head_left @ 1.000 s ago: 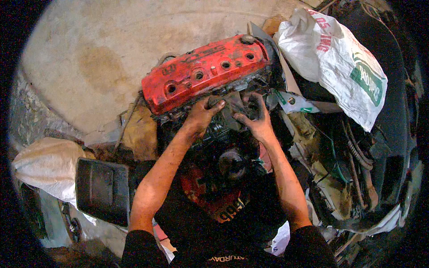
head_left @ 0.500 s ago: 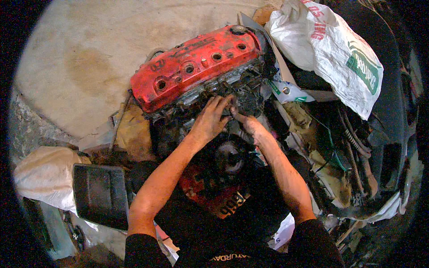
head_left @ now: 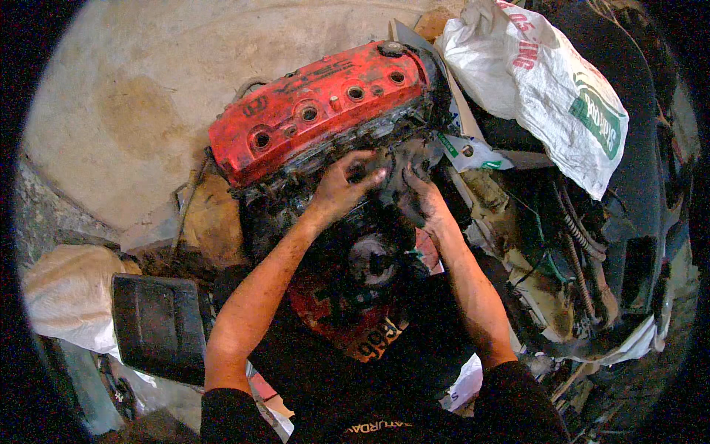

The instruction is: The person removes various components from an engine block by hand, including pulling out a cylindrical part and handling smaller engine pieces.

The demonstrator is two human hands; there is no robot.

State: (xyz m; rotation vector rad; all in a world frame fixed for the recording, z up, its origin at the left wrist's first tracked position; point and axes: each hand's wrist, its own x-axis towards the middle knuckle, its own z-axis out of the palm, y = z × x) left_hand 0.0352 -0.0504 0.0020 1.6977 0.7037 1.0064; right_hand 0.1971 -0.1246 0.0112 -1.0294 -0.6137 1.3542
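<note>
An engine block (head_left: pixel 285 211) with a red valve cover (head_left: pixel 318 111) lies in front of me, its side dark with grease. Near its right end, my left hand (head_left: pixel 342 189) curls thumb and fingers at the left edge of a dark, greasy plate-like part (head_left: pixel 403 159). At the right edge of that part, my right hand (head_left: pixel 424 198) closes with thumb and fingertips. Blackened fingers and grease hide exactly where each grip meets it. A round dark pulley-like part (head_left: pixel 372 259) sits below the hands, nearer my body.
A white woven sack (head_left: pixel 547 96) lies at the far right, beside hoses and cables (head_left: pixel 580 229). At the near left stand a black plastic tray (head_left: pixel 159 322) and a pale bag (head_left: pixel 70 292). Brown cardboard (head_left: pixel 211 214) lies left of the engine, on a concrete floor (head_left: pixel 148 96).
My hands have moved apart from being close together. The dark plate-like part now shows between them, and my right hand has turned more upright. The view has shifted slightly.
</note>
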